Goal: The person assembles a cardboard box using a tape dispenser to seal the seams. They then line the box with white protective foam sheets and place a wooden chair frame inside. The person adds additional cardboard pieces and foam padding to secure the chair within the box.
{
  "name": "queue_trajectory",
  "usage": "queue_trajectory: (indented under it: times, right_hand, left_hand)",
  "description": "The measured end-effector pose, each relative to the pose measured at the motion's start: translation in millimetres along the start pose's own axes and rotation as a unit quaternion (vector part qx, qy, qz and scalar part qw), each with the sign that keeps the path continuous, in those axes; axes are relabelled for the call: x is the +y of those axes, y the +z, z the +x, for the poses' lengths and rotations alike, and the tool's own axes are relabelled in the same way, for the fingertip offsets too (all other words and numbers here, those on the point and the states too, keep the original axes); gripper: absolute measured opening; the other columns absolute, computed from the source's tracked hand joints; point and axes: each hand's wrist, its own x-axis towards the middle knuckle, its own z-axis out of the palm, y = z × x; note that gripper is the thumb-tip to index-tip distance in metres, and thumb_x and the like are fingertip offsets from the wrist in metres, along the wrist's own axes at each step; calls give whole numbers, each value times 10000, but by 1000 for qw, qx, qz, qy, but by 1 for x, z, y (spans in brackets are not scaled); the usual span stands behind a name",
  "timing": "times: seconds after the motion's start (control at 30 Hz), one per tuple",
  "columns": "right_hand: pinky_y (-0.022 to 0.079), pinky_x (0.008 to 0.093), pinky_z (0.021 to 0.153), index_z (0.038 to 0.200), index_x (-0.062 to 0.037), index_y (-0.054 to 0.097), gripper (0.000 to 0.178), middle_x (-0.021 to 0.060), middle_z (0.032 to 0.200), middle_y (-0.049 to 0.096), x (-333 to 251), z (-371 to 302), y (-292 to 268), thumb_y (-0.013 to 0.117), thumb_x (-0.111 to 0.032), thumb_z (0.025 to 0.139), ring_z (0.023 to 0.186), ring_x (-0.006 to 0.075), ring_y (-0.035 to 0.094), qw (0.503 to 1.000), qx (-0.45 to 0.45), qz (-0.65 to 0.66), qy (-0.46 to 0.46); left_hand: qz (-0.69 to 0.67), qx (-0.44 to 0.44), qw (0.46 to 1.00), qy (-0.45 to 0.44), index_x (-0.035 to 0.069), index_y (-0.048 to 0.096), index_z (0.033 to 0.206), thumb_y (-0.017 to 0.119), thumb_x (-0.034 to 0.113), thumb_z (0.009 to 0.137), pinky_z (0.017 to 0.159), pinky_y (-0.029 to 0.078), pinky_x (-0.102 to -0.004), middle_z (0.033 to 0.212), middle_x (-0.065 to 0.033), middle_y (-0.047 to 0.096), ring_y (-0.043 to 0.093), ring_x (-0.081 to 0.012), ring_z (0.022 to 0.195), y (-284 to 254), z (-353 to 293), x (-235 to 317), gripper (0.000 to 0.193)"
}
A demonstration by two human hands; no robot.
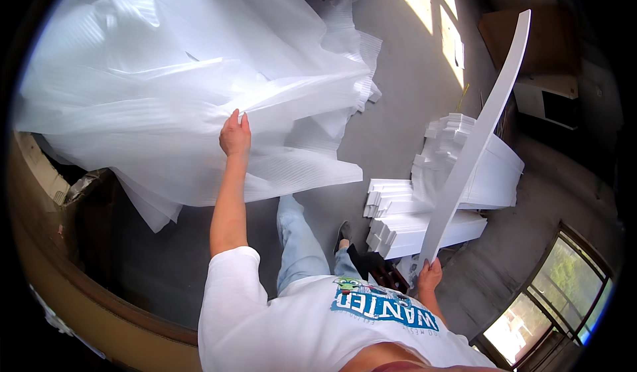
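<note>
My left hand [235, 134] pinches the edge of a large pile of thin, translucent white foam sheeting [172, 100], which spreads over the upper left. The gripped sheet is drawn into folds at the fingers. Low on the right, my right hand [430, 276] is closed around the near end of a long, flat white strip [472, 148]. This strip rises away from me toward the upper right and looks bowed in the picture. What it is made of I cannot tell.
Stacked white long pieces [424, 229] lie on the grey floor [388, 60] to the right, partly under a sheet of white wrapping [444, 159]. Brown cardboard boxes [531, 40] stand at the far right. A window [551, 292] is at the lower right, and a brown curved edge [99, 325] runs along the lower left.
</note>
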Motion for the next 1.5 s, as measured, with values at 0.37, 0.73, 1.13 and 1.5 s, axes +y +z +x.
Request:
queue_trajectory:
  times: [0.37,0.73,1.13,1.5]
  right_hand:
    - [492,440,815,1166,-47,607,295,151,1095,656,92,52,-112,487,-69,896,959,356,620,978,159,-126,-51]
    - [502,341,805,1083,-21,636,283,121,991,674,13,147,-149,574,53,816,892,290,642,893,-31,189,-407]
    - [486,302,911,1490,-85,307,702,46,1320,548,44,224,-99,625,-149,868,1073,145,589,532,-567,599,-190]
    - [456,313,953,1398,-84,486,755,43,1281,601,73,231,-89,801,-154,715,1085,169,594,619,-556,489,-262]
  left_hand:
    - [-124,179,865,-453,-53,614,1016,770,361,755,848,510,-440,1023,-233,642,624,-377,976,-49,-169,-52,514]
    - [-96,468,827,-296,-24,522,1056,555,-24,738,923,452,-445,1091,-224,552,556,-398,1038,-250,-202,-13,319]
    - [49,428,890,-147,8,131,1484,806,364,707,976,453,-429,1292,-294,529,547,-409,1165,-401,-311,73,1090]
    - [-284,317,737,-525,-26,629,1080,649,21,749,614,530,-500,1002,-187,655,661,-340,828,-191,-427,-13,335]
